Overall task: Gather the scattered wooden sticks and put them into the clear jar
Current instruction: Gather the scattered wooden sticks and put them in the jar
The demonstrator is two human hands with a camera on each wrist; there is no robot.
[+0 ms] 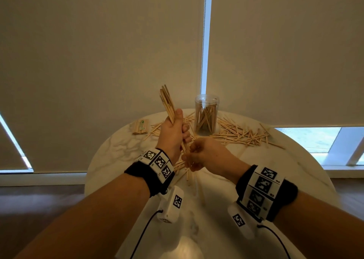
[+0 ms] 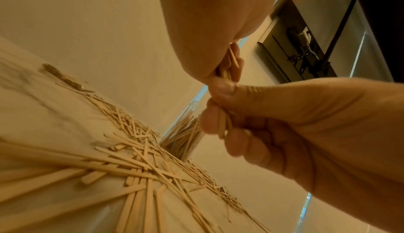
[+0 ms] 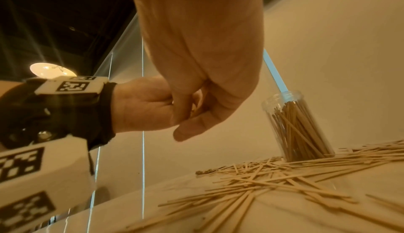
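A bundle of wooden sticks (image 1: 167, 103) stands nearly upright in the left hand (image 1: 173, 132), fingers and thumb curled tight round its middle, the top ends fanning above the fist and the lower ends reaching down to the right hand (image 1: 199, 154). The right hand's fingers are curled round those lower ends just below the left fist; in the left wrist view they pinch a few sticks (image 2: 223, 124) between thumb and fingertips.

Both hands hang above the counter (image 1: 122, 146), over the near middle of its round top. Beneath them loose sticks (image 1: 189, 172) lie crossed in a small heap. Beyond, the clear jar (image 1: 206, 115) stands upright near the far edge, lidless, partly filled with sticks leaning at angles. The open mouth is just right of the bundle's top ends, with free air between them.

A wide scatter of sticks (image 1: 242, 134) spreads right of the jar, its outermost pieces stopping short of the counter's right rim. A thinner scatter (image 1: 157, 129) lies left of the jar, and further left a wrapped pack of sticks (image 1: 140, 127) sits close to the far left edge.

The near half of the counter is bare marble-patterned surface under the forearms. Behind the far edge hang pale roller blinds (image 1: 98, 52), close to the jar.
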